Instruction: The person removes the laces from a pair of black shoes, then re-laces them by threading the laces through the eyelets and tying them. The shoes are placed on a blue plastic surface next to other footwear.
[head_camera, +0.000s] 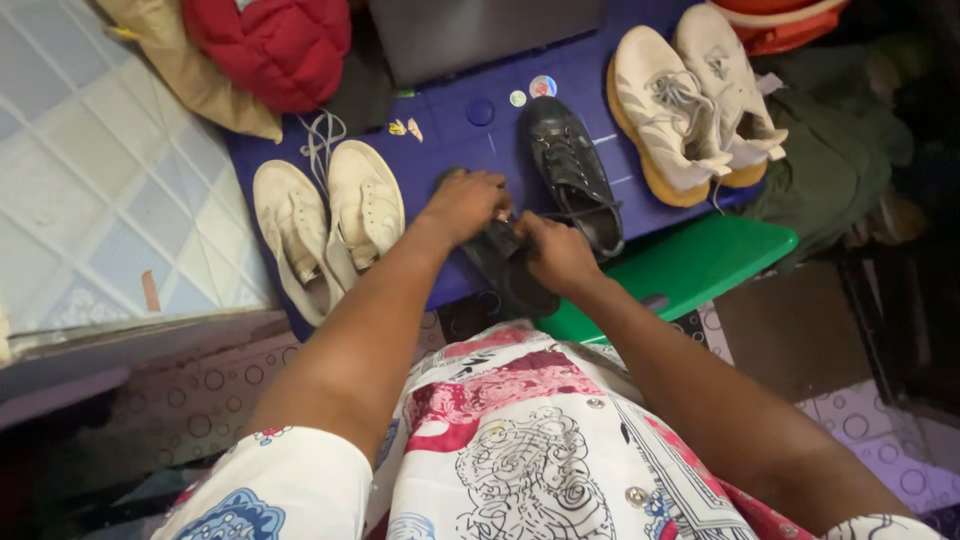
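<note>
My left hand (465, 203) and my right hand (555, 252) both grip a black shoe (512, 270) that lies at the near edge of a dark blue surface (480, 125). Its mate, a second black lace-up shoe (575, 170), sits just to the right with its laces loose. A pair of cream canvas shoes (330, 225) lies to the left of my left hand. A pair of white sneakers with tan soles (690, 95) rests at the far right of the blue surface.
A green plastic board (690, 265) sticks out under the blue surface on the right. A red padded bag (270, 45) and a tan cushion (190, 75) lie at the back left. Pale tiles (90, 180) cover the left. Dark green cloth (835, 150) lies at right.
</note>
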